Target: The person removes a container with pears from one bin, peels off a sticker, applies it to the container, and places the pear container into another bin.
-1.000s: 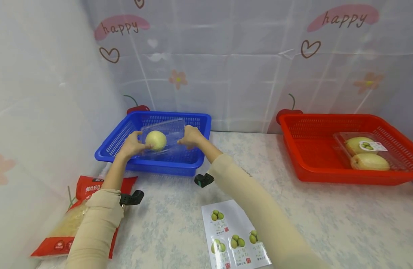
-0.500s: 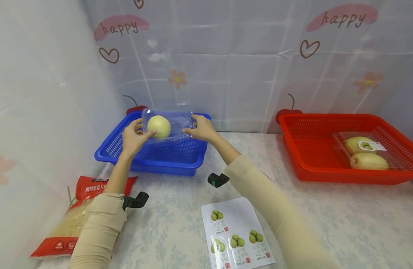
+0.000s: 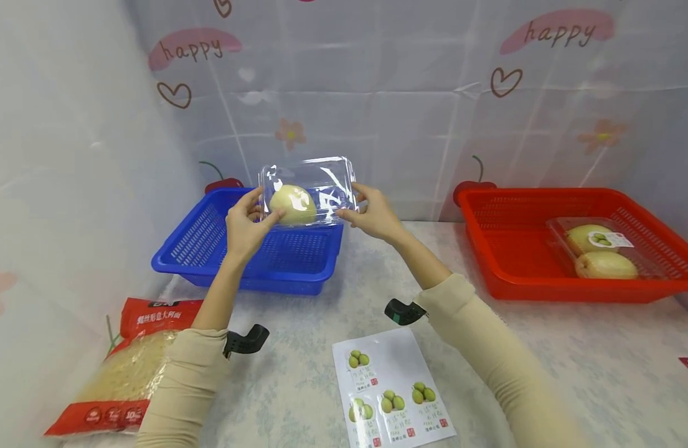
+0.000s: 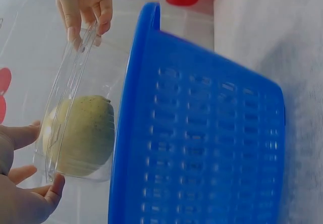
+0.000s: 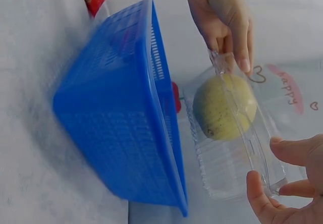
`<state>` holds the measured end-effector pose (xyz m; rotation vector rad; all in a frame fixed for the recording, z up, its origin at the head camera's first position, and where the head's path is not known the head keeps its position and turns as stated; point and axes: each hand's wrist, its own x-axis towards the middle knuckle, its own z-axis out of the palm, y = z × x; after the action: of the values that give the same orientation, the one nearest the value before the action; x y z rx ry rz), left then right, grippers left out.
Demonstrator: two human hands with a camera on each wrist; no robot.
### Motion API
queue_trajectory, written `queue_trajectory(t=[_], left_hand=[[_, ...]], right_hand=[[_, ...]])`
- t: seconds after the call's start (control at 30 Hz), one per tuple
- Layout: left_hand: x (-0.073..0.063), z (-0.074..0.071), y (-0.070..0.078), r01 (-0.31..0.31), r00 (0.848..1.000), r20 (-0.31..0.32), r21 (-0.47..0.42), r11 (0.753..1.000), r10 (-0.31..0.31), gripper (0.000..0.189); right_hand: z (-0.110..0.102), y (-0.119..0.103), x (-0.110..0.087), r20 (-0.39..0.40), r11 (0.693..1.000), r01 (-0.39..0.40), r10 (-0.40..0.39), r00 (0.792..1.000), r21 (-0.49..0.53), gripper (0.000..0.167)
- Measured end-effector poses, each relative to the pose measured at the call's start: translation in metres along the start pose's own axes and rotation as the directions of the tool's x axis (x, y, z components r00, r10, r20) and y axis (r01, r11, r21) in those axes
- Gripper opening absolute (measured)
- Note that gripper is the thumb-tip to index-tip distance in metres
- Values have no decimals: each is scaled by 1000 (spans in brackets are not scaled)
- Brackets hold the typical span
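A clear plastic box point(image 3: 327, 174) is held up above the back rim of the blue basket, tilted so that its broad face shows in the head view. One pale yellow pear point(image 3: 293, 204) sits inside, at the box's left end. My left hand point(image 3: 248, 224) pinches the left end between thumb and fingers, while my right hand point(image 3: 375, 213) grips the right end the same way. Both wrist views show the box's rim between the fingertips and the speckled pear point(image 5: 222, 105) through the plastic.
Below the box stands the blue basket point(image 3: 240, 279). To the right is a red basket point(image 3: 506, 287) holding a labelled clear box with two pears point(image 3: 607, 266). A sheet of fruit stickers point(image 3: 391, 348) lies in front, and a red pasta bag point(image 3: 125, 373) at the left.
Both hands have lifted the box with the pear up out of the blue basket and moved it to the right. The box's face has tipped toward the head view.
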<state>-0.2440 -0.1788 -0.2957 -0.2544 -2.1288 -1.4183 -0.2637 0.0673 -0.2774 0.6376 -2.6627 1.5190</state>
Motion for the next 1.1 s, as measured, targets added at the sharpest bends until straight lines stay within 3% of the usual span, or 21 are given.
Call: queue_trajectory(t=[0.13, 0.47, 0.8, 1.1], left_hand=[[-3, 14, 8, -35, 998, 42, -56, 998, 37, 58], [-15, 54, 16, -52, 985, 156, -170, 984, 79, 61], [-35, 87, 21, 1, 949, 309, -216, 976, 67, 65], [-55, 96, 27, 43, 913, 405, -205, 978, 45, 63]], right_hand=[[-16, 6, -15, -39, 999, 8, -9, 999, -33, 73], [-45, 28, -54, -124, 996, 1, -12, 992, -91, 72], [-68, 49, -92, -171, 990, -59, 36, 985, -132, 70], [-71, 63, -124, -174, 986, -53, 25, 984, -160, 70]])
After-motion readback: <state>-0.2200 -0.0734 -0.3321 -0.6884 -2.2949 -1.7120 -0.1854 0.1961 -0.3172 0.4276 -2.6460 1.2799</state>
